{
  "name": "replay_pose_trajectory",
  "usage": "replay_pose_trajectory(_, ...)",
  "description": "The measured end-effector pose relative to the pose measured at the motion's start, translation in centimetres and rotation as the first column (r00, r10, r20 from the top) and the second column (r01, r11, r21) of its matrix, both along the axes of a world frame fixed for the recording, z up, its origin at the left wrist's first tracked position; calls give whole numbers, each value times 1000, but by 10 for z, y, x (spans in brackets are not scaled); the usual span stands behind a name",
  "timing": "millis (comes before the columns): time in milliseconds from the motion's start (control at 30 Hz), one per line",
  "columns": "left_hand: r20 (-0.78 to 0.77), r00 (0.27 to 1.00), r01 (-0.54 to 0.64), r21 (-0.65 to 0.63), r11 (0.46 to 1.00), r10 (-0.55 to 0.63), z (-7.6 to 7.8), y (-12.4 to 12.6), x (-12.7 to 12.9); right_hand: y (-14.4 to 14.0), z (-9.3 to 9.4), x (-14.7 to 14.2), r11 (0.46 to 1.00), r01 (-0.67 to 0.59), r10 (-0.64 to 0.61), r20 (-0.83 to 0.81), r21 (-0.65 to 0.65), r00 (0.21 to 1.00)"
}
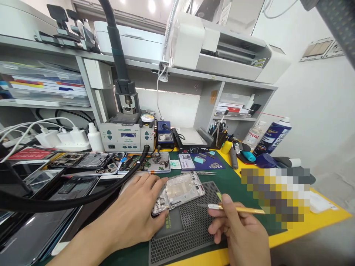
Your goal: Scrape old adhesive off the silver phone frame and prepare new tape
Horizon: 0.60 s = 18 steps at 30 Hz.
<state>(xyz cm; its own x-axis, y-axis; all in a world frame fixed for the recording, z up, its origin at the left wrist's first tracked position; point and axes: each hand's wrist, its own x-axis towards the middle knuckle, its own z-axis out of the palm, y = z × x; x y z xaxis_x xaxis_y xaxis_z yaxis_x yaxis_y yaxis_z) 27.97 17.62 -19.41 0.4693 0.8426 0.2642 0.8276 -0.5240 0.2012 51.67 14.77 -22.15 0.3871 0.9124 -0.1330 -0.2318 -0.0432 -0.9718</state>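
My left hand (141, 207) is closed on the left end of an opened phone frame (181, 188), fingers over the far edge and thumb at the near side. The frame lies tilted over a grey honeycomb-patterned repair mat (194, 225), its bare metal inside facing up. In my right hand (240, 232), a craft knife (238, 209) with a gold handle and silver collar is pinched between thumb and fingers. Its thin blade points left, just right of the phone frame and apart from it. Tweezers (199, 173) rest just behind the frame.
Phones (74, 188) and part trays (144, 162) crowd the left side, with a black hose (119, 186) arching over them. A hot air station (127, 136) stands behind. Spray cans (273, 136) and tools stand at the right, beside a blurred patch (274, 195).
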Motion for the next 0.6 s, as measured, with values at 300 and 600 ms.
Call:
replay_pose_trajectory(300, -17, 1000, -5, -25, 1000, 4, 2, -1, 1, 0, 3, -2, 1000, 21, -21, -39, 3, 999)
replay_pose_trajectory(600, -29, 1000, 3, -20, 1000, -3, 2, -2, 1, -3, 13, -9, 999, 46, -46, -11, 3, 999)
